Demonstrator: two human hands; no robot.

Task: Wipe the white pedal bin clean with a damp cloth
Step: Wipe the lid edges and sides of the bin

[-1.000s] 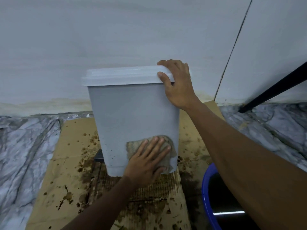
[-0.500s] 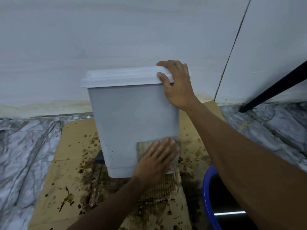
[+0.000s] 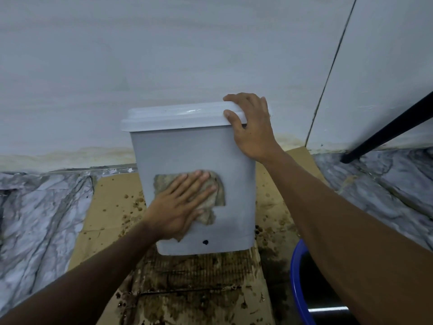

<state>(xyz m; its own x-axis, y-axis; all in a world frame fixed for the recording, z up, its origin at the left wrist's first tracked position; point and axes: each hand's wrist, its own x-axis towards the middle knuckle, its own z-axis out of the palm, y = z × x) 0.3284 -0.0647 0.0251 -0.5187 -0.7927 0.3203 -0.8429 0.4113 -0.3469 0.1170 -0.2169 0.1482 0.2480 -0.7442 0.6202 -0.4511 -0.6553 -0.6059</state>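
The white pedal bin (image 3: 185,156) stands on stained cardboard against the wall, its lid closed. A brownish damp cloth (image 3: 215,193) lies flat against the bin's near face, about halfway up. My left hand (image 3: 180,205) presses it there with straight, spread fingers. My right hand (image 3: 253,127) grips the lid's right corner, thumb on the front edge and fingers curled over the top. A small dark spot (image 3: 205,242) shows on the bin near its bottom edge.
Brown-spattered cardboard (image 3: 110,207) covers the marble floor (image 3: 39,216) under and around the bin. A blue bucket (image 3: 296,273) sits at the lower right beside my right arm. A black bar (image 3: 386,130) slants down to the floor at the right.
My left hand has slid the cloth up and to the left across the bin's near face, from the lower right corner to mid-height. My right hand has stayed on the lid.
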